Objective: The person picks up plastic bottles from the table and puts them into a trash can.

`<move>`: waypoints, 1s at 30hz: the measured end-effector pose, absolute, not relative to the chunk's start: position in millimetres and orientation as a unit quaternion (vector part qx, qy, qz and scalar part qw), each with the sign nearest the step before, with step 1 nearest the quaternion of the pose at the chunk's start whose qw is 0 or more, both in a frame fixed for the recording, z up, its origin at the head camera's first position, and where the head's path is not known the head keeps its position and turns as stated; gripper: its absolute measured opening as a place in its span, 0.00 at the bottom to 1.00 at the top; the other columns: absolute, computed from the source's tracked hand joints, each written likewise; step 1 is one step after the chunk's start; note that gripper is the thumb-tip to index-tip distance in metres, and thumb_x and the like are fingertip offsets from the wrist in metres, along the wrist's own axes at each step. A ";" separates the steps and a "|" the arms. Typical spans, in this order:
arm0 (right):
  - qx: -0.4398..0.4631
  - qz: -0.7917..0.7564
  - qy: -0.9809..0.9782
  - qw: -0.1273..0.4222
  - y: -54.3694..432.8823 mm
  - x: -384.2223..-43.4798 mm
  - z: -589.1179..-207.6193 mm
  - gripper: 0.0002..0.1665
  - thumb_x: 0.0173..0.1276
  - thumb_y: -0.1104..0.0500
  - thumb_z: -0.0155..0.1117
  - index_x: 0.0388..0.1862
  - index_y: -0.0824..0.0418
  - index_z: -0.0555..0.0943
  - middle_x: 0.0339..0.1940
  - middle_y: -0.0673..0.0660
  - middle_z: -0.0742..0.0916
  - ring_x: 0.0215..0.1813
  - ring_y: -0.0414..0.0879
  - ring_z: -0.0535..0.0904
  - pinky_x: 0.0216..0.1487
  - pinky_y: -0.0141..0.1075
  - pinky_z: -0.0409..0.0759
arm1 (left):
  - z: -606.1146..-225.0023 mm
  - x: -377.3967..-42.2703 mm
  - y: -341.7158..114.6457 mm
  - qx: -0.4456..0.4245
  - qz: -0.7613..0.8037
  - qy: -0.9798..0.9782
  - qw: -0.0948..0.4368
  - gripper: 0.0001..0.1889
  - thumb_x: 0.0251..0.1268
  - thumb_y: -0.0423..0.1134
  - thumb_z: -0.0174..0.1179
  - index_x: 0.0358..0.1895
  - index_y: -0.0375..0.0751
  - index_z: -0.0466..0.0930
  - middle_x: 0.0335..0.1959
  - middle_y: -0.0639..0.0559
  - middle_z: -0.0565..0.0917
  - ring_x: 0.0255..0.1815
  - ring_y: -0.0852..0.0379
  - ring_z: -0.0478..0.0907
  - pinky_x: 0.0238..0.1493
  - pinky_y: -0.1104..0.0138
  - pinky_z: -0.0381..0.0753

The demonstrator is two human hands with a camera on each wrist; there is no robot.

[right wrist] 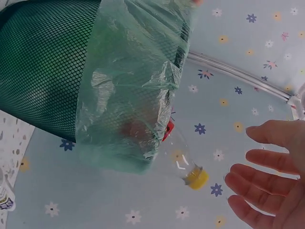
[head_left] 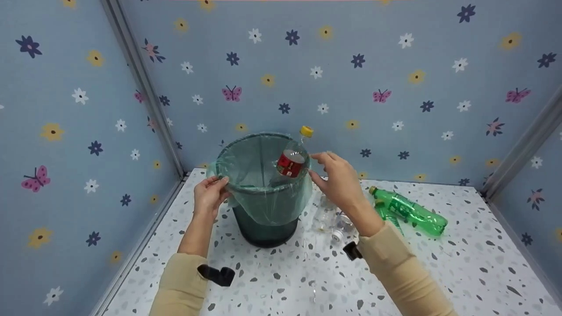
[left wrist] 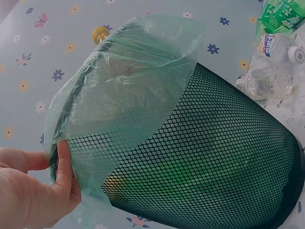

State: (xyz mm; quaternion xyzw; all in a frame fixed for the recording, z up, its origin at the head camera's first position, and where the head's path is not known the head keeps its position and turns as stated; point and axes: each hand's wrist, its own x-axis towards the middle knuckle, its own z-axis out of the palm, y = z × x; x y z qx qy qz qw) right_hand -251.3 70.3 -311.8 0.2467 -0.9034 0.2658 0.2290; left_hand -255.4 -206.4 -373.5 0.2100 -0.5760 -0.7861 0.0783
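A black mesh bin [head_left: 263, 232] stands upright, with a thin green bag [head_left: 274, 208] lining it and folded down over its rim. My left hand [head_left: 210, 195] pinches the bag and rim at the near left, thumb on one side and fingers on the other. A clear plastic bottle [head_left: 290, 163] with a red label and yellow cap [right wrist: 197, 178] leans in the bin's mouth at the right, cap up and out past the rim. My right hand [head_left: 344, 184] is beside that bottle, its fingers spread and apart from it in the right wrist view, holding nothing.
Right of the bin, clear bottles [head_left: 344, 226] lie on the speckled white table [head_left: 272, 289], partly behind my right forearm. Farther right lie a large green bottle [head_left: 410, 211] and another green bottle [head_left: 387, 215]. A flowered wall [head_left: 303, 57] rises close behind the bin.
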 end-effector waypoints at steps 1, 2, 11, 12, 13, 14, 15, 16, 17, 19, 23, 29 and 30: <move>0.246 0.270 -0.902 0.230 73.7 -250.1 -314.4 0.18 0.59 0.59 0.63 0.48 0.62 0.76 0.40 0.58 0.81 0.38 0.50 0.78 0.39 0.41 0.76 | -373.5 -255.2 -206.7 0.210 -0.786 -0.576 0.078 0.22 0.62 0.32 0.52 0.58 0.31 0.59 0.42 0.45 0.69 0.28 0.63 0.73 0.30 0.73 0.75; 0.246 0.274 -0.900 0.233 76.9 -248.8 -317.0 0.18 0.59 0.59 0.63 0.48 0.62 0.76 0.39 0.59 0.81 0.37 0.50 0.78 0.38 0.41 0.76 | -373.4 -255.1 -206.9 0.210 -0.785 -0.577 0.078 0.22 0.62 0.32 0.52 0.58 0.31 0.59 0.42 0.45 0.69 0.28 0.62 0.73 0.30 0.73 0.75; 0.234 0.297 -0.891 0.252 103.4 -238.0 -343.8 0.17 0.56 0.61 0.64 0.46 0.63 0.77 0.35 0.58 0.82 0.32 0.48 0.78 0.32 0.39 0.75 | -373.1 -254.4 -206.4 0.210 -0.786 -0.577 0.073 0.22 0.63 0.32 0.52 0.58 0.31 0.59 0.42 0.45 0.69 0.28 0.62 0.73 0.31 0.73 0.75; 0.230 0.297 -0.892 0.252 106.6 -236.6 -346.7 0.18 0.56 0.61 0.65 0.46 0.63 0.77 0.34 0.58 0.82 0.32 0.48 0.78 0.31 0.39 0.75 | -373.0 -253.9 -206.3 0.207 -0.786 -0.578 0.073 0.22 0.63 0.32 0.52 0.59 0.31 0.58 0.42 0.45 0.69 0.28 0.63 0.73 0.31 0.73 0.75; 0.225 0.297 -0.893 0.251 109.9 -235.3 -349.5 0.18 0.56 0.61 0.65 0.46 0.63 0.77 0.34 0.58 0.82 0.32 0.48 0.78 0.31 0.40 0.75 | -373.0 -253.6 -206.2 0.205 -0.785 -0.580 0.075 0.23 0.63 0.32 0.52 0.59 0.30 0.58 0.42 0.45 0.69 0.27 0.63 0.72 0.31 0.73 0.75; 0.221 0.294 -0.895 0.252 113.2 -234.2 -352.3 0.18 0.56 0.61 0.65 0.46 0.63 0.77 0.34 0.58 0.82 0.32 0.48 0.78 0.31 0.40 0.75 | -373.1 -253.3 -206.2 0.202 -0.786 -0.580 0.076 0.23 0.63 0.32 0.51 0.59 0.30 0.57 0.42 0.45 0.69 0.27 0.63 0.72 0.31 0.73 0.75; 0.217 0.293 -0.897 0.251 116.8 -233.3 -355.3 0.18 0.56 0.61 0.65 0.46 0.63 0.77 0.34 0.58 0.82 0.32 0.49 0.78 0.31 0.40 0.75 | -373.4 -253.3 -206.0 0.199 -0.786 -0.580 0.078 0.23 0.63 0.32 0.51 0.59 0.30 0.57 0.42 0.45 0.68 0.26 0.63 0.72 0.30 0.73 0.75; 0.211 0.293 -0.899 0.249 120.4 -232.2 -358.3 0.18 0.55 0.61 0.65 0.46 0.63 0.77 0.34 0.58 0.82 0.32 0.49 0.78 0.31 0.41 0.75 | -373.5 -253.1 -205.9 0.197 -0.786 -0.580 0.079 0.23 0.63 0.31 0.51 0.59 0.30 0.57 0.41 0.45 0.68 0.26 0.64 0.72 0.30 0.73 0.75; 0.205 0.295 -0.900 0.246 124.2 -231.1 -361.5 0.18 0.55 0.61 0.65 0.46 0.64 0.77 0.34 0.59 0.82 0.32 0.49 0.78 0.31 0.40 0.75 | -373.5 -252.8 -205.8 0.195 -0.787 -0.580 0.081 0.23 0.63 0.31 0.51 0.59 0.29 0.57 0.41 0.45 0.68 0.25 0.64 0.72 0.30 0.73 0.74; 0.194 0.298 -0.904 0.235 132.3 -229.4 -368.6 0.19 0.56 0.61 0.65 0.47 0.64 0.77 0.35 0.60 0.82 0.32 0.50 0.78 0.32 0.41 0.76 | -374.1 -253.2 -205.6 0.197 -0.789 -0.576 0.082 0.22 0.63 0.31 0.51 0.58 0.29 0.58 0.40 0.45 0.69 0.25 0.63 0.71 0.29 0.73 0.74; 0.164 0.297 -0.918 0.204 149.4 -227.3 -384.6 0.21 0.57 0.61 0.64 0.49 0.64 0.76 0.38 0.60 0.81 0.33 0.50 0.78 0.32 0.41 0.77 | -374.1 -253.1 -205.6 0.200 -0.791 -0.572 0.083 0.21 0.63 0.31 0.52 0.57 0.29 0.59 0.39 0.46 0.69 0.25 0.63 0.72 0.29 0.73 0.75; 0.132 0.284 -0.934 0.173 173.2 -225.3 -407.1 0.23 0.56 0.62 0.65 0.51 0.67 0.74 0.41 0.63 0.80 0.36 0.53 0.78 0.34 0.44 0.76 | -372.8 -251.6 -205.3 0.194 -0.792 -0.573 0.080 0.22 0.63 0.31 0.52 0.58 0.29 0.58 0.39 0.46 0.69 0.26 0.63 0.73 0.31 0.73 0.75; 0.127 0.283 -0.935 0.169 176.4 -225.0 -410.2 0.23 0.56 0.61 0.64 0.51 0.68 0.73 0.41 0.64 0.80 0.36 0.54 0.78 0.34 0.44 0.76 | -372.5 -251.3 -205.0 0.194 -0.791 -0.574 0.081 0.22 0.63 0.31 0.52 0.58 0.29 0.58 0.40 0.46 0.69 0.26 0.63 0.73 0.31 0.73 0.75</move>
